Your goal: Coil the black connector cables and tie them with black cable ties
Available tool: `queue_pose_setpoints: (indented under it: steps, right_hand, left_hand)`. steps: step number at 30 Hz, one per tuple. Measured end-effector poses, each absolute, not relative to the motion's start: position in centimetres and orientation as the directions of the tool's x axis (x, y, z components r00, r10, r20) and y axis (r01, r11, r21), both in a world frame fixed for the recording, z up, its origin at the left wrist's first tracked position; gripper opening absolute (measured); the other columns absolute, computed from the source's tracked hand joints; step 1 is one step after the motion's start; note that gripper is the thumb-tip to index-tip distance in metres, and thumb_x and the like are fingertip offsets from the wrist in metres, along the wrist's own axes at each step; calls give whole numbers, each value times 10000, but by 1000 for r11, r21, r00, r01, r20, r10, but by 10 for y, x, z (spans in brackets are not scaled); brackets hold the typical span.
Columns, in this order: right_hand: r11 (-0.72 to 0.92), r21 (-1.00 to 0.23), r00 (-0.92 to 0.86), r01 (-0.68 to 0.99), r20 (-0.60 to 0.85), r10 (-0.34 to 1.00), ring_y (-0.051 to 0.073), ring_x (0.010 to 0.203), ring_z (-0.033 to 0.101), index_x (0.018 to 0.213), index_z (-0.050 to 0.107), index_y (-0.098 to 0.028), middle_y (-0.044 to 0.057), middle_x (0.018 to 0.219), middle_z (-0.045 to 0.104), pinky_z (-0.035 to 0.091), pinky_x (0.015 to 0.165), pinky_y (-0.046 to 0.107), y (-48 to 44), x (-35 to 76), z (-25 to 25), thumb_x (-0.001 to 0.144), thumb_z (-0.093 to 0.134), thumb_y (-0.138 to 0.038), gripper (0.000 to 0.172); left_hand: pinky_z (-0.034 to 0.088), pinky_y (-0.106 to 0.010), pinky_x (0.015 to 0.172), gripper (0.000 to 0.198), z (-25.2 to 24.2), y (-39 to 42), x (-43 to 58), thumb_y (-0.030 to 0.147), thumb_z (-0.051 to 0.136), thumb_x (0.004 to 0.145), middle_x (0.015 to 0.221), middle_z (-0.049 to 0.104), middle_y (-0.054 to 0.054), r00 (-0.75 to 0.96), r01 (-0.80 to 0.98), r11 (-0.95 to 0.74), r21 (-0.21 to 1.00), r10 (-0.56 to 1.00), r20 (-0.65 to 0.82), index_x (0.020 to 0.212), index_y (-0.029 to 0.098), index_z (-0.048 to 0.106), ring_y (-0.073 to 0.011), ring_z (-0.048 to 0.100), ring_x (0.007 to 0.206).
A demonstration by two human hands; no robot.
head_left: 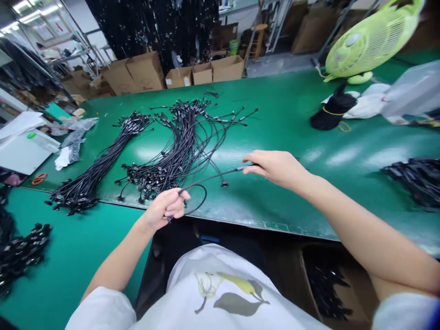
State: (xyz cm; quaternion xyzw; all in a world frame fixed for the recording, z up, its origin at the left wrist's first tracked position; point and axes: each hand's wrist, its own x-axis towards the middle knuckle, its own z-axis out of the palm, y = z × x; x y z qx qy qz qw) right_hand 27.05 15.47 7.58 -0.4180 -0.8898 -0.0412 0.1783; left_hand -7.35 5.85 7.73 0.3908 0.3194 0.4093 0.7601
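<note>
Between my two hands runs a black cable [215, 176], lifted just over the table's front edge. My left hand [168, 205] is closed on it near one end, and a loop of the cable hangs beside the fingers. With thumb and fingers, my right hand [275, 167] pinches the other end, close to a grey sleeve. Just beyond my left hand lies a loose, fanned-out pile of black cables [182, 142], their connectors at both ends. A tidier cable bundle [110, 158] lies to its left.
Orange scissors [39, 178] lie at the left. More cables [24, 250] rest on the near-left table, and another heap [417, 181] at the right. A green fan [371, 43] and a black thread cone [332, 112] stand at the back right. Below the edge is an open carton [357, 293].
</note>
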Motion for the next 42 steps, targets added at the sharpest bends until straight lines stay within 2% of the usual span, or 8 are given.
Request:
queue_pose_setpoints:
  steps: [5,9,15,19,23,30,36,42]
  right_hand:
    - [681,-38,-589,732,466,660,173,694,581,1065,649,-159,68,804,652,370,618,280,135,281,41,1003,342,-306,347]
    - [851,-27,-791,525,355,499,137,559,508,870,653,-173,28,652,596,322,584,281,91,239,46,972,368,-191,303]
    - [830,-421,-791,366,330,516,120,634,536,805,615,-180,17,721,618,352,622,253,80,194,81,998,379,-289,324]
    - [615,-738,-464,277,458,758,159,812,563,943,610,-194,36,874,623,426,745,282,101,184,65,887,592,-441,255]
    - [156,-987,-255,-44,162,953,119,630,488,839,571,-193,-16,697,533,410,609,257,102,158,26,866,574,-491,299]
    - [-273,-771,-243,-576,-157,957,68,521,360,741,546,-180,-40,644,438,313,450,200,87,139,18,713,733,-492,365]
    - [-66,-883,-102,-464,-20,995,179,854,618,943,563,-207,92,1136,597,508,682,294,68,133,17,876,477,-644,451]
    - [80,-925,-30,-370,98,995,91,598,539,780,408,-210,29,952,509,462,533,244,58,137,6,647,540,-858,674]
  left_hand:
    - [359,-106,470,209,90,68,-99,152,515,917,509,278,104,134,-698,221,682,975,-179,1039,62,659,-7,258,383]
    - [476,-178,634,219,77,76,-76,265,572,914,672,576,11,62,-499,104,860,994,-85,1029,100,658,-59,557,585]
    - [446,-294,851,293,53,58,-30,395,500,946,916,678,-67,447,200,-118,973,894,17,971,154,665,-165,609,875]
    - [404,-247,611,330,50,54,-24,470,480,938,637,549,17,409,23,12,1000,912,-20,935,160,593,-105,478,575]
    - [414,-269,640,422,39,58,-13,561,505,893,654,556,-9,326,-177,145,973,942,-81,849,149,581,-128,509,612]
    - [404,-289,738,399,11,47,-5,519,407,949,627,428,28,180,-15,72,997,981,-68,798,176,546,-153,520,691]
    - [423,-314,790,328,8,48,-3,365,406,962,852,599,-41,266,370,-51,928,962,-53,1157,195,608,-188,549,792]
    - [449,-365,889,249,5,48,11,372,526,906,921,577,-58,376,319,-43,947,923,-85,1053,194,619,-221,549,923]
